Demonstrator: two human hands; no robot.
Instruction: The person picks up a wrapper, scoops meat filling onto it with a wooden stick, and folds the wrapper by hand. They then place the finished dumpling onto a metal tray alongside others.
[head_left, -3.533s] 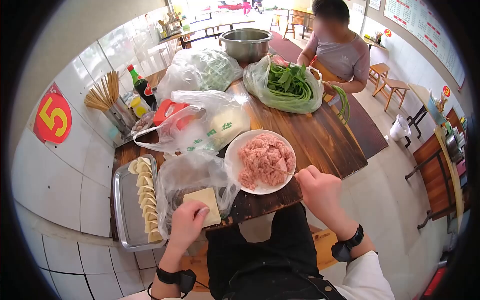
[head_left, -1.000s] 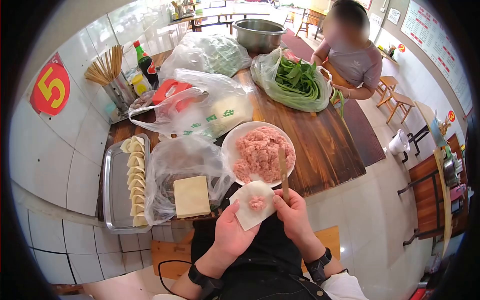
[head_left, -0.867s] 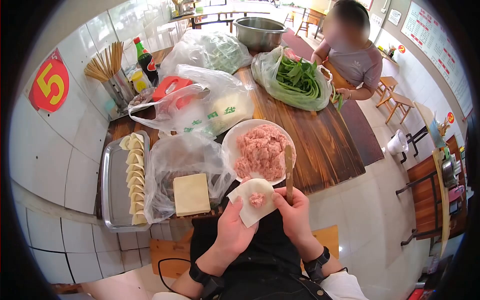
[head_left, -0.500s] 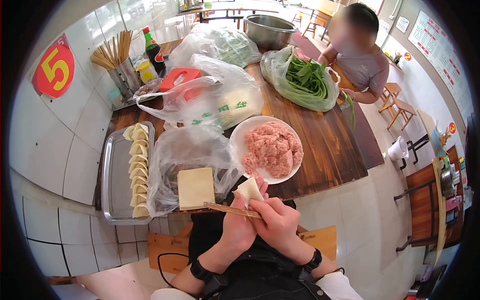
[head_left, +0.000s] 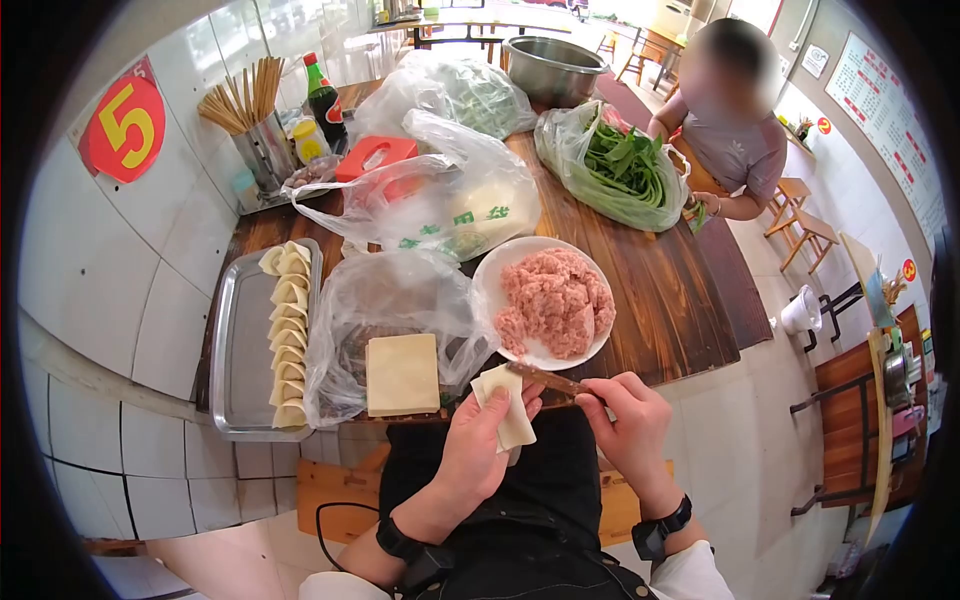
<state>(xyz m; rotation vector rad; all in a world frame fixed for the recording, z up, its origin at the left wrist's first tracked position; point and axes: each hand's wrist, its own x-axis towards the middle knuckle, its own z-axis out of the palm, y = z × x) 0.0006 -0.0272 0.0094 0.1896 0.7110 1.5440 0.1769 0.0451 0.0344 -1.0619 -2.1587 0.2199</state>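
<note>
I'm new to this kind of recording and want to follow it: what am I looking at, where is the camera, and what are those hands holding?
There is no robot here. Every picture comes from one camera worn on a person's head, looking forward and down, so the hands near the bottom are the wearer's own.

The left hand holds a pale folded wrapper; anything inside is hidden. The right hand grips a flat brown stick.

On the wooden table are a white plate of minced meat, a stack of square wrappers and a metal tray with a row of folded dumplings. Another person sits across, beside a bag of greens.
</note>
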